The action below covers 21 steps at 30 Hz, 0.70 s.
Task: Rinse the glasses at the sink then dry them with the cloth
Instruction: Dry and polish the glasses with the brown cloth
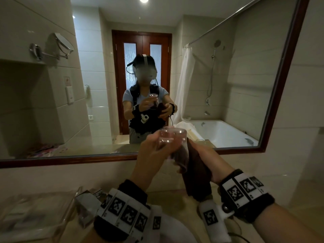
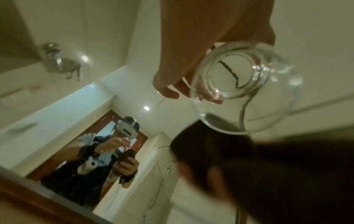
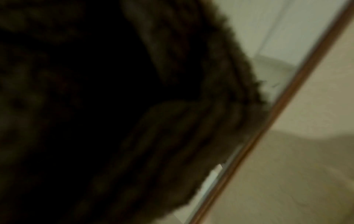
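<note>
A clear drinking glass [image 1: 172,137] is held up in front of the mirror by my left hand [image 1: 150,155], whose fingers curl round its side. In the left wrist view the glass [image 2: 239,84] shows its round base, with fingertips [image 2: 212,97] against it. My right hand [image 1: 206,158] grips a dark brown cloth [image 1: 194,171], bunched up against the open end of the glass. The cloth [image 2: 268,174] fills the lower right of the left wrist view. The cloth [image 3: 114,113] blocks most of the right wrist view, so the right fingers are hidden there.
A wood-framed mirror [image 1: 273,95] runs along the wall ahead and reflects a person, a bathtub and a door. A clear plastic tray [image 1: 36,213] lies on the counter at lower left. The white sink rim [image 1: 177,230] shows below my wrists.
</note>
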{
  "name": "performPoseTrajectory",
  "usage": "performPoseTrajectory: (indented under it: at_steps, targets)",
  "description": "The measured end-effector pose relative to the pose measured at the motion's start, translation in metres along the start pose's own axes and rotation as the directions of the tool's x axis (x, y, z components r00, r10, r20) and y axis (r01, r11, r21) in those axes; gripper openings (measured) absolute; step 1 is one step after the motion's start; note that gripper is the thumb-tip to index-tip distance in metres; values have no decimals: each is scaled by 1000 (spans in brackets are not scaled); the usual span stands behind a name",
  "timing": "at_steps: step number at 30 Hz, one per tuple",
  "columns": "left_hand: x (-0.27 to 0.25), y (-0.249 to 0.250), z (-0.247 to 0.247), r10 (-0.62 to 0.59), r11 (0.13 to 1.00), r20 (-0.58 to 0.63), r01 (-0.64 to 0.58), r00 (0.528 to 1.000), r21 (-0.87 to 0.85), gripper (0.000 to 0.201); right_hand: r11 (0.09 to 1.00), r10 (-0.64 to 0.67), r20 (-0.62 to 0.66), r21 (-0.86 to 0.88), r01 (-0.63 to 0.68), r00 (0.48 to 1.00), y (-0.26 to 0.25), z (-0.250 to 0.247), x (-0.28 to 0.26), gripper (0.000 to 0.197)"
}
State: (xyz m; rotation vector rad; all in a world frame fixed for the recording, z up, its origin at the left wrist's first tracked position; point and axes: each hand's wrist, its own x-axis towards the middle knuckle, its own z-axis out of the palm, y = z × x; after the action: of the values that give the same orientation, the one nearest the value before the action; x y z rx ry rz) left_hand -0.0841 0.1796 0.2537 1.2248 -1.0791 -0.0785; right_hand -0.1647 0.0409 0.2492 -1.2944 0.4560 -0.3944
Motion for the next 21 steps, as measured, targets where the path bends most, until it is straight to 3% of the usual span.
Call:
performPoseTrajectory:
  at_steps: [4, 8, 10, 12, 16, 19, 21]
  targets:
    - [17, 12, 2, -31, 999, -2, 31, 1000, -20, 46, 960, 182, -44, 223, -168, 982, 20, 3, 7, 43]
    - [21, 5, 14, -59, 991, -159, 38, 985, -130, 44, 940, 164, 39, 297, -168, 986, 17, 17, 10, 32]
    - [20, 0, 15, -102, 980, -222, 60, 970, -189, 49, 939, 145, 20, 313, -144, 989, 10, 25, 10, 27]
    - [16, -9, 13, -152, 975, -211, 111, 966, -194, 61, 927, 134, -11, 355, -121, 991, 2, 27, 11, 32]
    - [1, -25, 9, -115, 987, -58, 121, 992, 106, 86, 927, 56, -104, 376, -13, 993, -5, 20, 13, 56]
    - [3, -32, 9, -122, 968, -59, 132, 991, 214, 77, 962, -86, -48, 256, 95, 995, -1, 22, 8, 62]
    - [4, -34, 9, -217, 966, -87, 226, 972, 124, 64, 966, -213, -34, 144, 215, 977, 5, 29, 4, 54]
